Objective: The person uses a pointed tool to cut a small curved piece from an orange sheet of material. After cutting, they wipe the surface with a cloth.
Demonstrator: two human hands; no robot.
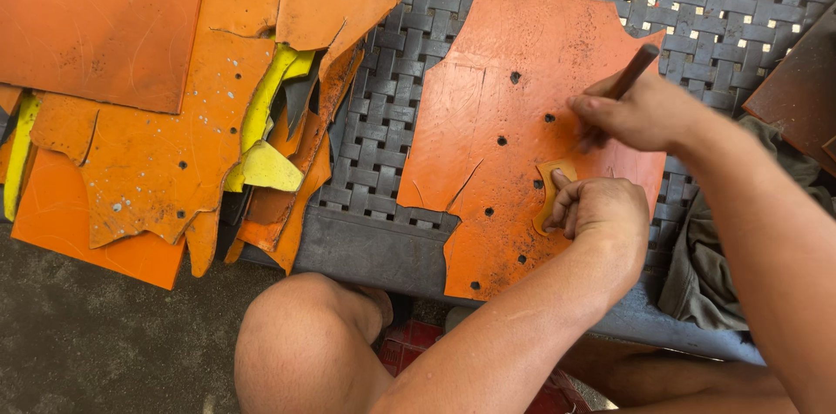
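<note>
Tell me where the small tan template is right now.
The small tan template lies on the right orange sheet, pinned under the left hand, just below the right hand with its dark tool.

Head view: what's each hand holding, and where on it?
Right hand grips a dark pen-like tool near its lower end. Left hand presses a small tan template flat on the orange sheet.

Off to my left lies a heap of orange scraps [165, 144] with yellow pieces [266, 140] tucked in. A grey woven bench [383, 118] carries them. A grey cloth [705, 266] hangs under my right arm.
</note>
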